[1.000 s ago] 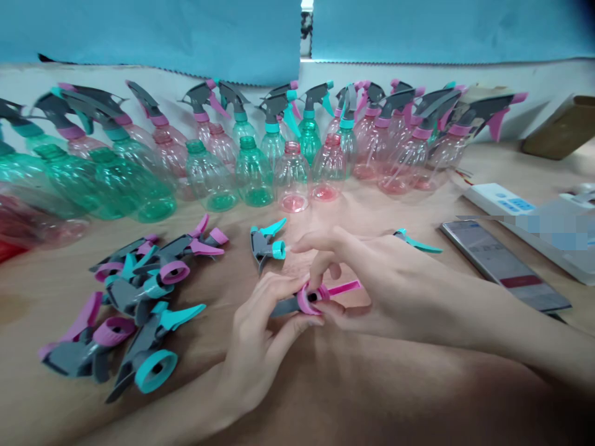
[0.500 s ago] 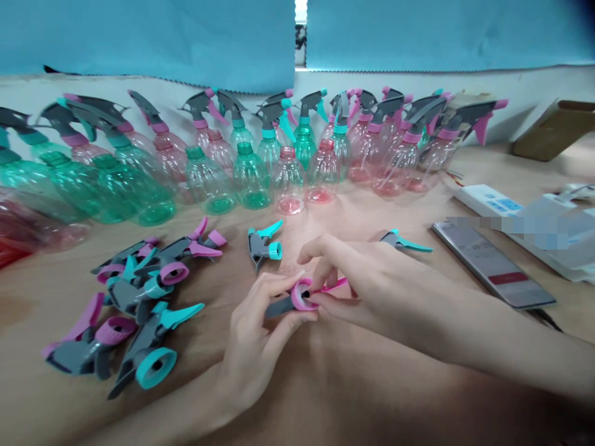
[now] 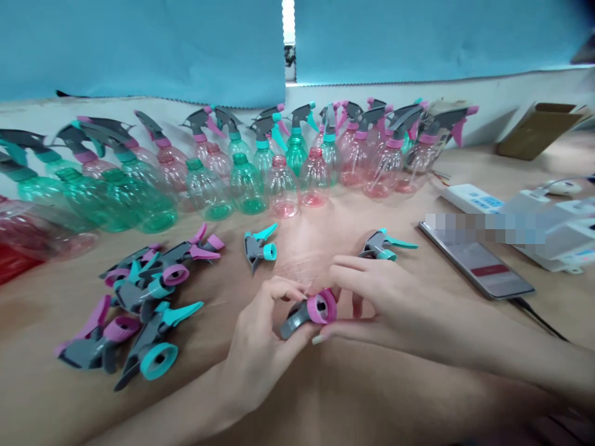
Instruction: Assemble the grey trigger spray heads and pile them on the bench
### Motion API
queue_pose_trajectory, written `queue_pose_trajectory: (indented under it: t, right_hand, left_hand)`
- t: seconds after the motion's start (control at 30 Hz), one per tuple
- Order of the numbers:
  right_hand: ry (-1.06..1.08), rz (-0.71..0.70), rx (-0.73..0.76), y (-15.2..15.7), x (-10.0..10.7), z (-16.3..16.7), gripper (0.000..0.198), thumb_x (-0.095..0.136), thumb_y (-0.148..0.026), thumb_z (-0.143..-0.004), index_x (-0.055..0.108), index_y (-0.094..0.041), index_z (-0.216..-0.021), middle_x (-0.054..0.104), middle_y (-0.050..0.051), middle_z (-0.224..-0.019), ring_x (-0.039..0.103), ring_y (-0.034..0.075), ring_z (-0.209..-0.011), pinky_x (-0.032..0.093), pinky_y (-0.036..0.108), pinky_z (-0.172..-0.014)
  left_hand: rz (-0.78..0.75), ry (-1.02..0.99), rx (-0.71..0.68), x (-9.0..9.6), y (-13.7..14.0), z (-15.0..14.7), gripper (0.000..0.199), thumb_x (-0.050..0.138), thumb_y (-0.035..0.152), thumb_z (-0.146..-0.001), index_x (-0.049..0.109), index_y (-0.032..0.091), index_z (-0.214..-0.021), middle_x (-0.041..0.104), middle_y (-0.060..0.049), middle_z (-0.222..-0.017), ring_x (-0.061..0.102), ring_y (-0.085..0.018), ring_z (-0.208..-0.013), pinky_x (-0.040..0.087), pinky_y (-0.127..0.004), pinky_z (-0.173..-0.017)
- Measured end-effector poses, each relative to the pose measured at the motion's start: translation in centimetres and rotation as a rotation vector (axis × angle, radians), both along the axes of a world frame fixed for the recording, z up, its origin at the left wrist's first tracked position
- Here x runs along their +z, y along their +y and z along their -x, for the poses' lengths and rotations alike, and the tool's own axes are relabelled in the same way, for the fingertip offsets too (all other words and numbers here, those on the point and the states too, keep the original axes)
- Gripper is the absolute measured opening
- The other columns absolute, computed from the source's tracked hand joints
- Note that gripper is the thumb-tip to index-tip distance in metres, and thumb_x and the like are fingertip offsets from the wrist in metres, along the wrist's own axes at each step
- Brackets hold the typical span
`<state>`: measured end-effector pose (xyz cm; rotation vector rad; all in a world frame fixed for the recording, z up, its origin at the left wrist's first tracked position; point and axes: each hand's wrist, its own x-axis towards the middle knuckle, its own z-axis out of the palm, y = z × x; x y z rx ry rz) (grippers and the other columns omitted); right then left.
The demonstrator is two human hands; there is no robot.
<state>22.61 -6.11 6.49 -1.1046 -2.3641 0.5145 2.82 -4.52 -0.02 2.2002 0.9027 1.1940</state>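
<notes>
A grey and pink trigger spray head (image 3: 296, 320) is held between my two hands, its round pink collar facing up towards me. Fingers and thumb of my left hand (image 3: 261, 337) are closed around the grey body. My right hand (image 3: 379, 297) curves round the collar side, its thumb just below the ring and its fingers at the far edge, partly hidden. Just beyond my hands lie two turquoise-trimmed spray heads, one on the left (image 3: 260, 249) and one on the right (image 3: 379, 244), the latter near my right knuckles.
More spray heads (image 3: 149, 334) lie heaped on the left. Along the wall stand green (image 3: 248, 186) and pink bottles (image 3: 282, 192), several topped with sprayers. A phone (image 3: 478, 260) with a cable, a white power strip (image 3: 474, 199) and a brown box (image 3: 534, 133) occupy the right side.
My right fingers have moved from inside the collar to its outer edge. The spray head has shifted slightly right and down, and the view has tilted a little.
</notes>
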Motion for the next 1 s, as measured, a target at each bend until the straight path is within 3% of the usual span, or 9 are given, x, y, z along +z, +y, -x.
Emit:
queue_pose_trajectory:
  t: [0.1, 0.23, 0.37, 0.47, 0.6, 0.73, 0.83, 1.0]
  right_hand:
    - [0.043, -0.021, -0.033, -0.4, -0.2, -0.3, 0.011, 0.067, -0.027, -0.079, 0.058, -0.021, -0.083, 0.059, -0.004, -0.074, 0.054, 0.010, -0.063, 0.039, 0.022, -0.055]
    - [0.104, 0.057, -0.111, -0.6, -0.1, -1.8, 0.012, 0.066, -0.026, -0.078, 0.058, -0.021, -0.086, 0.064, -0.001, -0.083, 0.060, 0.011, -0.069, 0.045, 0.023, -0.060]
    - [0.124, 0.104, -0.252, -0.6, 0.3, -4.0, 0.016, 0.062, -0.035, -0.080, 0.059, -0.022, -0.089, 0.066, 0.001, -0.089, 0.061, 0.014, -0.073, 0.048, 0.027, -0.061]
    - [0.045, -0.003, -0.361, -0.4, 0.9, -5.7, 0.019, 0.059, -0.041, -0.081, 0.060, -0.022, -0.086, 0.064, 0.002, -0.083, 0.060, 0.016, -0.069, 0.048, 0.029, -0.056]
    - [-0.114, -0.255, -0.475, 0.8, 1.0, -8.2, 0.017, 0.056, -0.038, -0.083, 0.057, -0.023, -0.090, 0.060, 0.006, -0.088, 0.059, 0.018, -0.065, 0.048, 0.034, -0.059]
    - [-0.254, -0.363, -0.531, 2.7, -0.4, -10.4, 0.017, 0.049, -0.033, -0.085, 0.054, -0.023, -0.098, 0.057, 0.010, -0.105, 0.059, 0.023, -0.073, 0.047, 0.038, -0.064]
    - [-0.312, -0.326, -0.503, 3.5, -1.9, -11.1, 0.017, 0.047, -0.031, -0.086, 0.056, -0.020, -0.095, 0.058, 0.012, -0.099, 0.058, 0.025, -0.079, 0.045, 0.039, -0.067]
    - [-0.339, -0.223, -0.433, 3.0, -3.6, -10.7, 0.018, 0.049, -0.030, -0.085, 0.058, -0.019, -0.095, 0.062, 0.009, -0.098, 0.060, 0.021, -0.077, 0.044, 0.033, -0.065]
  left_hand:
    - [-0.043, 0.088, -0.061, 0.7, -0.1, -0.3, 0.032, 0.069, 0.016, -0.076, 0.046, 0.021, -0.098, 0.059, -0.002, -0.093, 0.061, -0.017, -0.087, 0.051, -0.027, -0.073]
    - [-0.077, 0.294, -0.137, 1.9, 0.8, 0.1, 0.047, 0.071, 0.027, -0.075, 0.045, 0.024, -0.114, 0.052, -0.007, -0.111, 0.054, -0.023, -0.105, 0.048, -0.037, -0.089]
    - [-0.171, 0.511, -0.022, 2.6, 3.1, 1.3, 0.038, 0.059, 0.025, -0.085, 0.046, 0.024, -0.120, 0.047, -0.008, -0.118, 0.049, -0.025, -0.112, 0.043, -0.044, -0.095]
    - [-0.229, 0.587, 0.072, 2.7, 4.9, 1.9, 0.027, 0.051, 0.024, -0.089, 0.049, 0.022, -0.116, 0.051, -0.008, -0.114, 0.050, -0.025, -0.110, 0.044, -0.044, -0.092]
    - [-0.249, 0.754, 0.034, 3.0, 6.4, 2.2, 0.027, 0.046, 0.020, -0.089, 0.053, 0.019, -0.115, 0.054, -0.011, -0.118, 0.050, -0.029, -0.108, 0.045, -0.047, -0.088]
    - [-0.171, 0.811, 0.009, 2.8, 7.4, 2.5, 0.034, 0.046, 0.018, -0.086, 0.051, 0.015, -0.120, 0.054, -0.013, -0.120, 0.049, -0.030, -0.109, 0.046, -0.045, -0.085]
    - [-0.147, 0.805, 0.012, 2.4, 8.1, 2.8, 0.036, 0.046, 0.017, -0.085, 0.051, 0.016, -0.121, 0.054, -0.013, -0.117, 0.048, -0.030, -0.109, 0.044, -0.044, -0.086]
    - [-0.138, 0.793, 0.047, 1.9, 9.2, 3.1, 0.041, 0.047, 0.016, -0.085, 0.048, 0.018, -0.126, 0.055, -0.011, -0.113, 0.048, -0.030, -0.107, 0.043, -0.042, -0.084]
